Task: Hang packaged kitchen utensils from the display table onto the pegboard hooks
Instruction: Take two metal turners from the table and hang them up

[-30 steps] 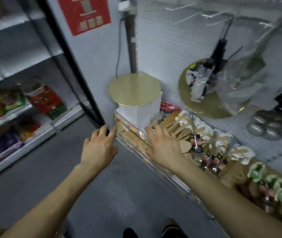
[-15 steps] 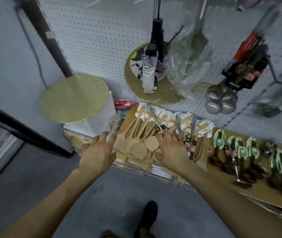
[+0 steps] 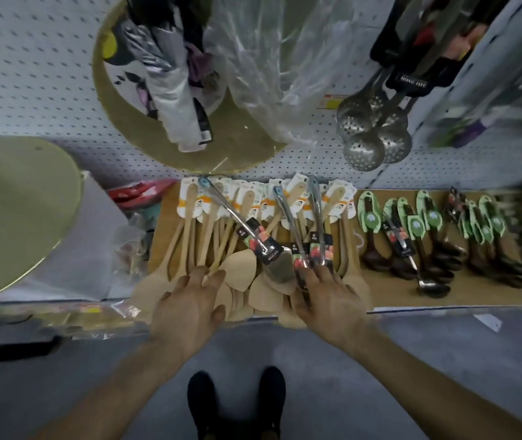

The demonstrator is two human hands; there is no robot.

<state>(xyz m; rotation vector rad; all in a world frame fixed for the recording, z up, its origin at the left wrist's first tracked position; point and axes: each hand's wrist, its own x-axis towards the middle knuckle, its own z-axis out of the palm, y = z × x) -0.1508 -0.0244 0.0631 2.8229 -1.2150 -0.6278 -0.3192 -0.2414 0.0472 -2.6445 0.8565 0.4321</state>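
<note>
A pile of wooden spatulas [image 3: 215,236] with white and orange card tags lies on the display table [image 3: 463,296]. Steel turners [image 3: 253,233] with dark labels rest across the pile. My left hand [image 3: 189,306] lies flat on the wooden blades, fingers straight. My right hand [image 3: 329,300] rests on the blades beside it, fingertips at the labelled ends of two steel utensils [image 3: 316,246]; I cannot tell whether they pinch anything. The white pegboard [image 3: 30,90] rises behind the table.
Dark ladles with green tags [image 3: 431,236] lie to the right on the table. Perforated steel skimmers [image 3: 370,134], a folded umbrella [image 3: 173,90], clear plastic bags and a round gold board [image 3: 189,147] hang on the pegboard. A white box with a gold round lid [image 3: 15,217] stands left. My shoes [image 3: 237,404] are below.
My view has swung right and down, closer to the table. Both hands have moved from the table's left edge onto the spatula pile.
</note>
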